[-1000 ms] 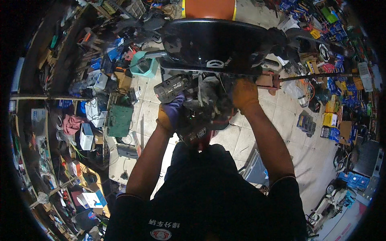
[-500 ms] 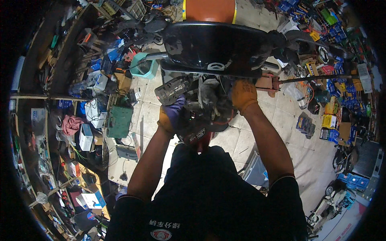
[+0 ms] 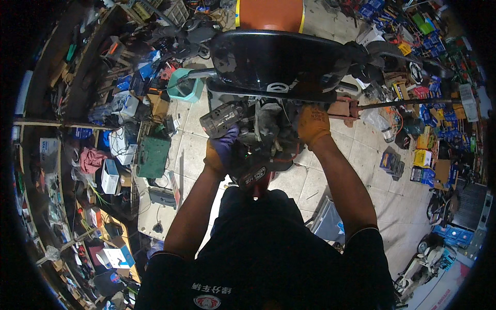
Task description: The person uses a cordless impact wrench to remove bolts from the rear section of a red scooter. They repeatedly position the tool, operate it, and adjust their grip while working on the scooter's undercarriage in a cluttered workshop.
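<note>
Both my hands wear orange work gloves, the left one with purple on its fingers. My left hand (image 3: 222, 146) is closed at the lower end of a dark grey cylinder (image 3: 223, 120) with printing and slots; what its fingers grip is hidden. My right hand (image 3: 313, 125) is curled just under a glossy black panel (image 3: 276, 61), and its fingertips are out of sight among dark parts. Between the hands lies a cluster of grimy grey mechanical parts (image 3: 267, 121). A black-and-red block (image 3: 253, 176) with printing sits below it, close to my body.
A mint-green bin (image 3: 185, 88) stands left of the panel, and a green case (image 3: 153, 156) lies below it. A red metal piece (image 3: 343, 107) with a long dark bar (image 3: 408, 102) extends rightward. Cluttered shelves line the left; boxes crowd the right. A grey bin (image 3: 329, 223) sits beside me.
The black-and-red block has shifted very slightly, and the cylinder's tilt differs a little. Both hands stay in nearly the same places, still closed.
</note>
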Motion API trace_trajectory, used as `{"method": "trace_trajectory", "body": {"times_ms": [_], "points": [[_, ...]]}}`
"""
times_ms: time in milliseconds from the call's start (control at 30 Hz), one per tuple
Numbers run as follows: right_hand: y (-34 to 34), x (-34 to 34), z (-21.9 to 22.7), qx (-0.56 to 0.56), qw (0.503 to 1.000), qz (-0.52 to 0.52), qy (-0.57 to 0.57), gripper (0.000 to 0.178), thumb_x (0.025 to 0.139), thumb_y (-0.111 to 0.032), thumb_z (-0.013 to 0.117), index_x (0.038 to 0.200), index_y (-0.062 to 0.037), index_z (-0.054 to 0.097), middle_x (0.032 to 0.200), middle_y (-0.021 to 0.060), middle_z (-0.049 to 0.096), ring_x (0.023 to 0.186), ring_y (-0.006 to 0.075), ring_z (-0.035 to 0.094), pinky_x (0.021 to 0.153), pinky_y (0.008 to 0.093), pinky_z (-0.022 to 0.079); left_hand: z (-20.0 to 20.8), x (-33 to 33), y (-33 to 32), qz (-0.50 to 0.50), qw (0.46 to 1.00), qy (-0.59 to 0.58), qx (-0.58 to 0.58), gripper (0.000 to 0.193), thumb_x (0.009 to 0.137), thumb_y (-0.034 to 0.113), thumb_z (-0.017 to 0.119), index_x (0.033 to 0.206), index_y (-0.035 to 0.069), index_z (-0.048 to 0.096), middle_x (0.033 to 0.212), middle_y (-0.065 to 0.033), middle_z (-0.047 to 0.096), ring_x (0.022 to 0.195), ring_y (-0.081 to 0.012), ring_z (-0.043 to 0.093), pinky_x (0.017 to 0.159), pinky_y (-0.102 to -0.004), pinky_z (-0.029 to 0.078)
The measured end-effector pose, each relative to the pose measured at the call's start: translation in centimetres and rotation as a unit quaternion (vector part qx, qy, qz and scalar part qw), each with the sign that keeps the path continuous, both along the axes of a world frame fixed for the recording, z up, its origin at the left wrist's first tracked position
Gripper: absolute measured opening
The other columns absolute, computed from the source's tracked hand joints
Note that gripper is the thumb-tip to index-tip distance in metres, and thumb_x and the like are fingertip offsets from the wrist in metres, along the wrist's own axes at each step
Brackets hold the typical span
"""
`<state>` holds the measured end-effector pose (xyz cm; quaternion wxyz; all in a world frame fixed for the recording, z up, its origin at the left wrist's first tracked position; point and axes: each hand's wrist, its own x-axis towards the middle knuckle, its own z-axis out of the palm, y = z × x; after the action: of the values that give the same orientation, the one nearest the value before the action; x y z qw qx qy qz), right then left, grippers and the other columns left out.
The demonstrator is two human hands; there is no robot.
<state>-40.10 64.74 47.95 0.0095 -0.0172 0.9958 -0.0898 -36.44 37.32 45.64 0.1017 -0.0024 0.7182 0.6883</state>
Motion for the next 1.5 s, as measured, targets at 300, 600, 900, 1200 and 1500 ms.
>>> {"method": "trace_trajectory", "body": {"times_ms": [300, 600, 900, 1200, 1500], "points": [[-0.4, 0.0, 1.1, 0.026, 1.0, 0.01, -0.006, 0.023, 0.082, -0.017, 0.057, 0.089, -0.0044, 0.074, 0.1, 0.0204, 0.07, 0.097, 0.0367, 0.067, 0.089, 0.0444, 0.052, -1.0, -0.1, -0.4, 0.018, 0.996, -0.071, 0.044, 0.025, 0.102, 0.033, 0.055, 0.109, 0.012, 0.066, 0.079, -0.001, 0.063, 0.063, -0.0119, 0.056, 0.055, -0.0301, 0.045], [-0.1, 0.4, 0.2, 0.033, 0.999, 0.026, 0.011, 0.017, 0.078, -0.016, 0.061, 0.081, -0.0026, 0.072, 0.09, 0.0213, 0.07, 0.085, 0.0375, 0.068, 0.075, 0.0457, 0.053, 0.2, 0.0, 0.0, 0.021, 0.984, -0.101, 0.147, 0.027, 0.103, 0.029, 0.053, 0.118, 0.012, 0.066, 0.097, 0.0008, 0.067, 0.072, -0.0101, 0.056, 0.061, -0.0272, 0.046], [0.0, 0.1, 0.9, 0.061, 0.994, -0.002, -0.092, 0.02, 0.081, -0.016, 0.059, 0.09, -0.0042, 0.072, 0.095, 0.0186, 0.071, 0.084, 0.0341, 0.07, 0.072, 0.0443, 0.055, 0.5, 0.2, 0.5, 0.045, 0.971, -0.131, 0.193, 0.025, 0.102, 0.031, 0.053, 0.112, 0.012, 0.066, 0.079, 0.0001, 0.062, 0.061, -0.0113, 0.053, 0.053, -0.0279, 0.041], [10.8, 9.2, 5.1, -0.255, 0.959, -0.016, 0.12, 0.015, 0.088, -0.018, 0.07, 0.096, -0.0055, 0.071, 0.09, 0.0131, 0.072, 0.083, 0.0253, 0.071, 0.078, 0.034, 0.055, -1.6, 0.2, -0.7, 0.008, 0.998, -0.046, 0.031, 0.031, 0.102, 0.027, 0.054, 0.121, 0.003, 0.064, 0.111, -0.0094, 0.07, 0.099, -0.0201, 0.066, 0.085, -0.036, 0.051], [19.5, -1.7, 5.8, -0.33, 0.893, -0.08, 0.297, 0.025, 0.099, -0.02, 0.056, 0.106, 0.0024, 0.064, 0.088, 0.0052, 0.066, 0.077, 0.012, 0.057, 0.068, 0.0282, 0.047, 1.5, 0.1, 0.7, 0.038, 0.964, -0.193, 0.18, 0.025, 0.103, 0.029, 0.052, 0.115, 0.01, 0.065, 0.079, -0.0011, 0.063, 0.059, -0.0133, 0.054, 0.052, -0.0302, 0.044]]}}
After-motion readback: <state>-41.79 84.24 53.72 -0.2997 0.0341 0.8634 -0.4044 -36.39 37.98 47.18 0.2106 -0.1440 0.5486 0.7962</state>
